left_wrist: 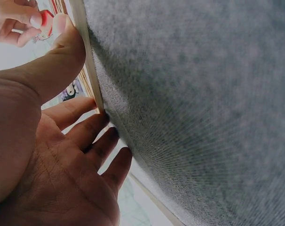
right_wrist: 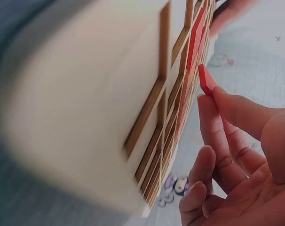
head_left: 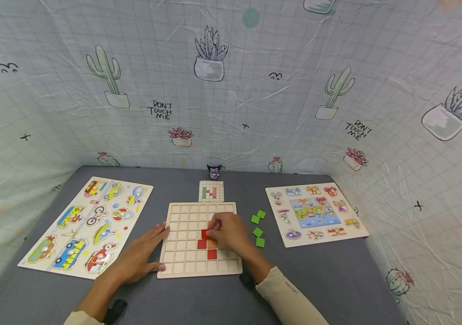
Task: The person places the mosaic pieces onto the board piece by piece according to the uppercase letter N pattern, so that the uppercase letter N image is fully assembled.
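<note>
A wooden grid board (head_left: pixel 180 259) lies on the table, with red square tiles (head_left: pixel 212 254) and orange ones (head_left: pixel 211 243) set in its cells. My left hand (head_left: pixel 139 255) rests at the board's left side, thumb and fingertips against the edge, fingers fairly straight. Over the middle of the board, my right hand (head_left: pixel 228 234) pinches a thin red tile (right_wrist: pixel 206 81) between thumb and fingers. In the right wrist view that tile is tilted and just off the grid. Part of the cells is hidden under the right hand.
Several green tiles (head_left: pixel 258 232) lie right of the board. Behind it are a small pattern card (head_left: pixel 211 191) and a dark figurine (head_left: pixel 214 171). A vehicle puzzle board (head_left: pixel 125 189) lies at left, another picture puzzle (head_left: pixel 292 239) at right. A printed curtain (head_left: pixel 239 104) hangs behind the table.
</note>
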Available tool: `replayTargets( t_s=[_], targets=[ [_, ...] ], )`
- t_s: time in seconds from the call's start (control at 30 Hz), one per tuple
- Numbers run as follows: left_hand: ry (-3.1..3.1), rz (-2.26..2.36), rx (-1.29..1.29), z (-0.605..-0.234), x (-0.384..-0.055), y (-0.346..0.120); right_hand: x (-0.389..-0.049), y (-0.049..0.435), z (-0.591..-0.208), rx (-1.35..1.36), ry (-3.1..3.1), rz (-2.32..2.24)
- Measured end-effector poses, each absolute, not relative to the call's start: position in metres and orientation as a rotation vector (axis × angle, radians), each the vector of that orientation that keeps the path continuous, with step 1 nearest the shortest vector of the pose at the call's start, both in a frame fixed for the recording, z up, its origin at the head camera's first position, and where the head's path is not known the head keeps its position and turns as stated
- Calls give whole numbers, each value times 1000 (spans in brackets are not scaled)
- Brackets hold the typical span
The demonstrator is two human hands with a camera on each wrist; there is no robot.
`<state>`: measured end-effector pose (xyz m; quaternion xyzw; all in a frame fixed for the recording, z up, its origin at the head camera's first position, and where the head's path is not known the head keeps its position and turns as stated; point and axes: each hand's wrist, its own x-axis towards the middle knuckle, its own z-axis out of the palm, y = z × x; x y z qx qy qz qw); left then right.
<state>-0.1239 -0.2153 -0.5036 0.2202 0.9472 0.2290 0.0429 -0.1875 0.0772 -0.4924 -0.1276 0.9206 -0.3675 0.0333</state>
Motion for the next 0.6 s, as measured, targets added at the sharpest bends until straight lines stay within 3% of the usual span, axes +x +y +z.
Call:
replayTargets(
  t_s=[0.6],
  targets=[
    [2896,708,691,-506,-125,-217,-198,44,-487,-399,2863,-974]
  ],
)
